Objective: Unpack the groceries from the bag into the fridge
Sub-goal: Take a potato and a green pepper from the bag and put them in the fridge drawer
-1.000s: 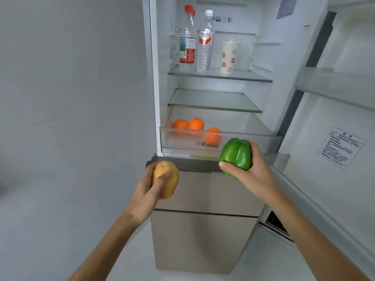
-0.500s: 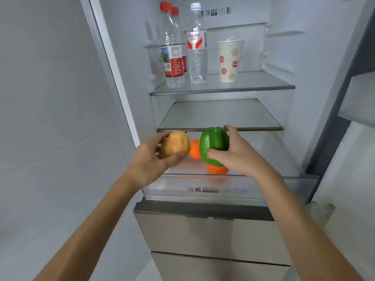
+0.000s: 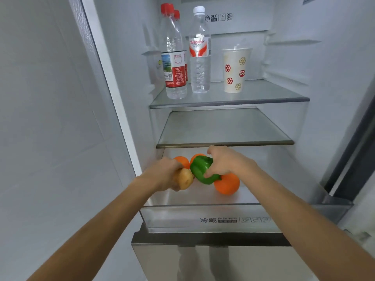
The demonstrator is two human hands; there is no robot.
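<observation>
Both hands reach into the open fridge's bottom clear drawer point(image 3: 203, 218). My left hand point(image 3: 162, 173) grips a yellowish potato point(image 3: 185, 179) low over the drawer's left side. My right hand point(image 3: 227, 163) holds a green bell pepper point(image 3: 203, 170) right beside the potato. Three oranges lie in the drawer: one point(image 3: 228, 184) at the right under the pepper, two more point(image 3: 182, 161) partly hidden behind the hands. The grocery bag is out of view.
The top glass shelf point(image 3: 229, 101) carries three water bottles point(image 3: 175, 57) and a patterned paper cup point(image 3: 234, 71). A bare glass shelf point(image 3: 223, 141) hangs just above my hands. A wall stands at the left, the fridge door point(image 3: 361, 159) at the right, a steel lower drawer point(image 3: 203, 260) below.
Both hands moved forward and down from in front of the fridge into the bottom drawer, carrying the potato and pepper. The view came closer to the shelves.
</observation>
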